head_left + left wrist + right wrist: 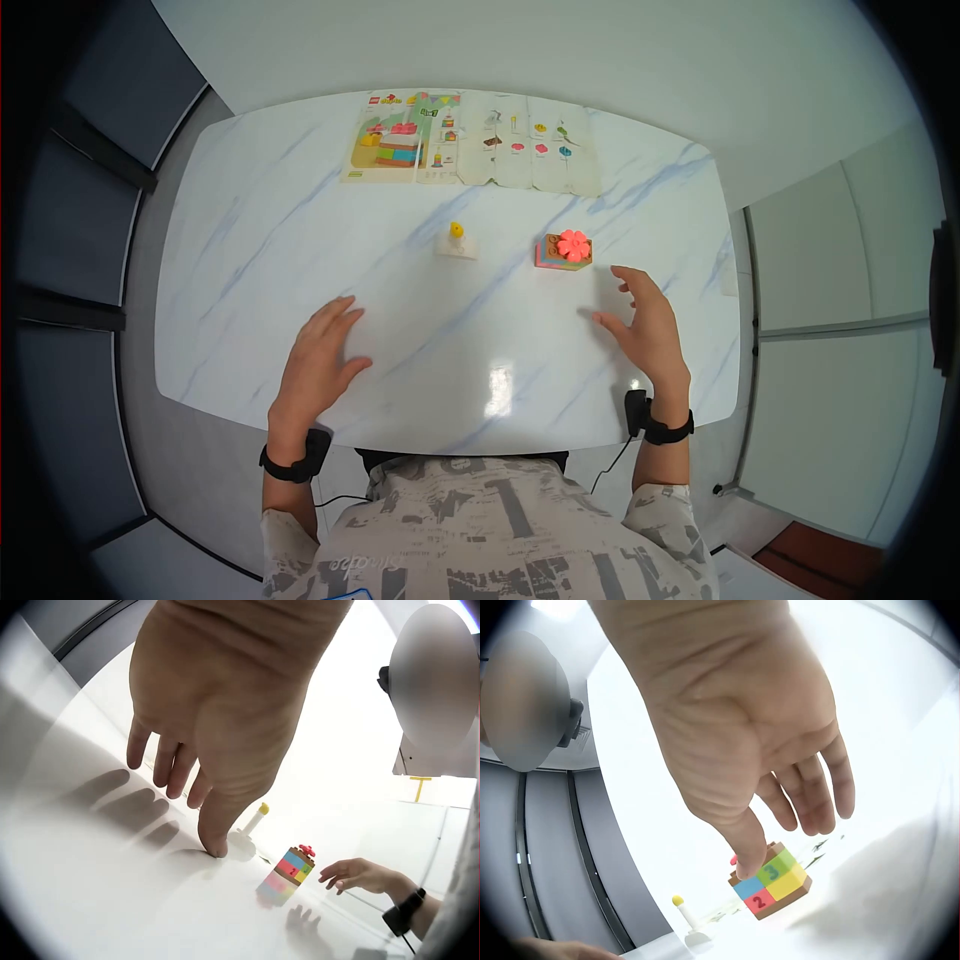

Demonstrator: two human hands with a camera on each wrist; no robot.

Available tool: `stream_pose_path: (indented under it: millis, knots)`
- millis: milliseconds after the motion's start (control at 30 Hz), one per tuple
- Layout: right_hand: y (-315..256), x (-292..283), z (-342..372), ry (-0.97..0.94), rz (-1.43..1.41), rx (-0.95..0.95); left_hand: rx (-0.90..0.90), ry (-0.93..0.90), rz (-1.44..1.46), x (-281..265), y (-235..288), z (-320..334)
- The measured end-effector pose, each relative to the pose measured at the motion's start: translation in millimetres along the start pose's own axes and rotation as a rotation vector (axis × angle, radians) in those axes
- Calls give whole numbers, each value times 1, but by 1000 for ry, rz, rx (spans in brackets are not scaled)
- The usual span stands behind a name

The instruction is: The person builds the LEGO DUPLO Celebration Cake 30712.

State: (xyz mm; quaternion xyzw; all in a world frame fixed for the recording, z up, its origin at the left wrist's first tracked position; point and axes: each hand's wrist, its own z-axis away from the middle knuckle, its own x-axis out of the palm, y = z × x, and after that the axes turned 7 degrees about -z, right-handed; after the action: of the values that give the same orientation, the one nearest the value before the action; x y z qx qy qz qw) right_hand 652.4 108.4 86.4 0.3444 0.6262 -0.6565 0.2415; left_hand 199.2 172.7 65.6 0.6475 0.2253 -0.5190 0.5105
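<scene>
My left hand (pixel 320 362) is at the near left of the table, fingers extended and thumb apart, holding nothing. On the other side, my right hand (pixel 648 325) holds nothing either; its fingers bend loosely near a stack of toy bricks (pixel 786 882). The stack has brown, red, blue, yellow and green parts, with printed numbers on some bricks. A coral-pink flower piece (pixel 573 245) sits on top of it. To the stack's left stands a white candle-like piece (pixel 255 820) with a yellow tip, upright on a white base (pixel 456 249).
A creased instruction sheet (pixel 400 170) with brick pictures lies along the far side of the marbled table (pixel 250 250). The person's body is against the near edge. A black camera band (pixel 668 430) circles the right wrist, with a cable hanging down.
</scene>
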Motion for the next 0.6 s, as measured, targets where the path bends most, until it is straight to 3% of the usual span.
stream_pose_path:
  millis: [133, 233, 333, 433, 533, 600]
  knots:
    - [-3, 11, -1, 54, 133, -44, -42, -89, -200, 4, -11, 0]
    - [22, 28, 10, 129, 262, 111, -63, -134, -222, 16, -24, 3]
    - [18, 26, 18, -43, 383, 346, -60, -154, -221, 16, -26, 3]
    - [23, 26, 22, -31, 391, 300, -88, -200, -234, 8, -17, 1]
    - [40, 27, 21, 32, 442, 176, -14, -117, -335, -1, -11, -1]
    - [9, 3, 4, -109, 358, 305, -28, -113, -299, -12, -5, -13]
